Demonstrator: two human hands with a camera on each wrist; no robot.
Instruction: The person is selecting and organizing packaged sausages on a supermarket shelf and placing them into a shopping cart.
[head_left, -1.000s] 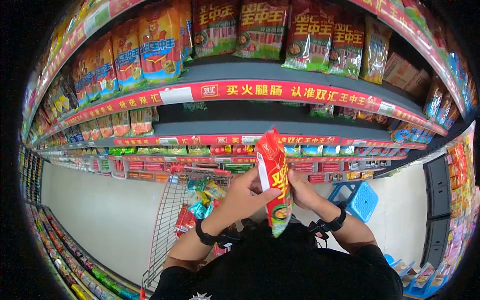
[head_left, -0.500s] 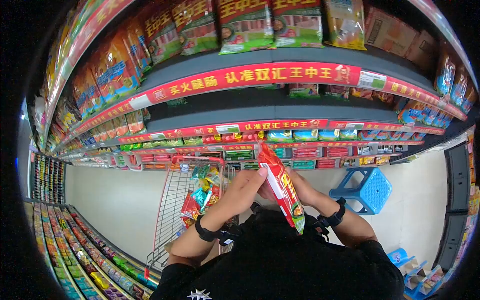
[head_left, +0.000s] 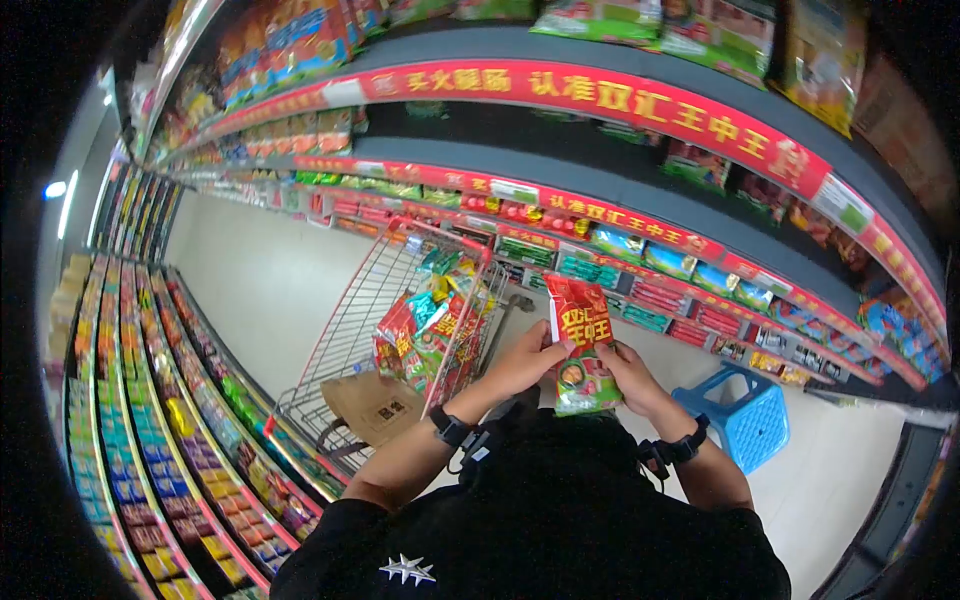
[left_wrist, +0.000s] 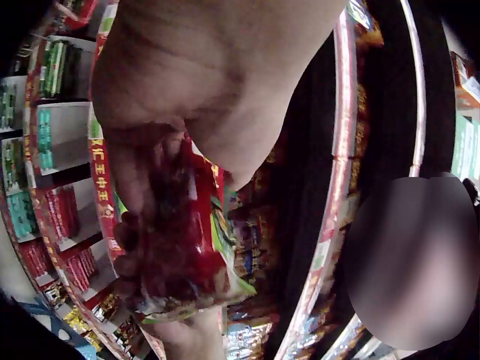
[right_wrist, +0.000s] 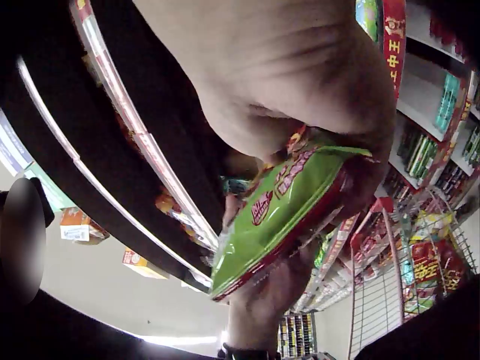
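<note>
A red and green sausage bag [head_left: 583,345] is held upright in front of the chest, its printed front facing up in the head view. My left hand [head_left: 525,362] grips its left edge, thumb on the front. On the opposite edge my right hand [head_left: 632,376] pinches it. In the left wrist view the left hand [left_wrist: 195,97] curls round the red bag [left_wrist: 184,247]. The right wrist view has the bag's green lower end [right_wrist: 274,202] under the right hand [right_wrist: 300,90].
A wire shopping cart [head_left: 330,345] with colourful packets [head_left: 430,320] and a brown bag [head_left: 372,408] stands at left. A blue stool [head_left: 745,420] is on the floor at right. Stocked shelves [head_left: 640,90] run across the front; more racks [head_left: 150,430] line the left.
The view has turned left and shows more of the cart. The bag has gone from tilted on its edge to facing up, and both hands still hold it.
</note>
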